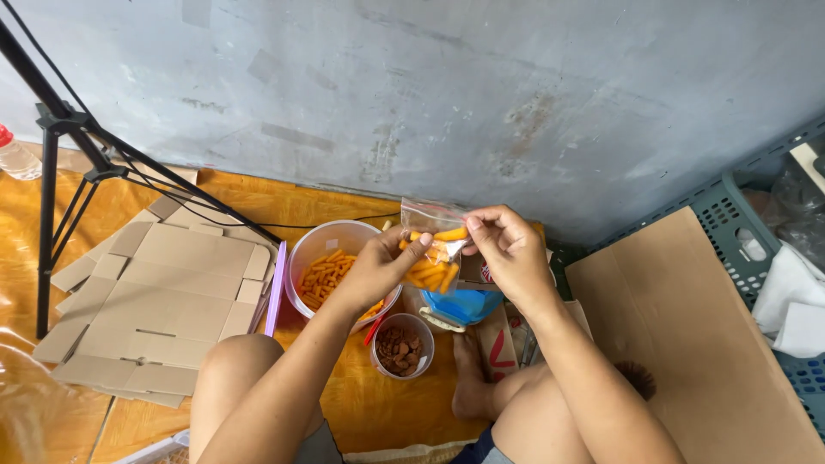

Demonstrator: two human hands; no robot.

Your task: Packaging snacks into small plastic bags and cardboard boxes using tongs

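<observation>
Both hands hold a small clear plastic bag [432, 249] partly filled with orange stick snacks, raised above the floor. My left hand [378, 265] pinches the bag's left side, and an orange stick shows at the fingertips. My right hand [507, 249] grips the bag's right edge near its opening. Just left of the hands a clear round tub [331, 242] holds more orange sticks. Below the bag sits a blue object [464, 305], partly hidden. A small clear cup [402, 346] of brown snack pieces stands in front of my legs.
Flattened cardboard boxes [163, 301] lie at the left beside a black tripod [60, 172]. A large cardboard sheet [696, 344] leans at the right against a grey-green crate [739, 223] holding white things. A grey wall stands close behind. A plastic bottle [15, 157] sits at the far left.
</observation>
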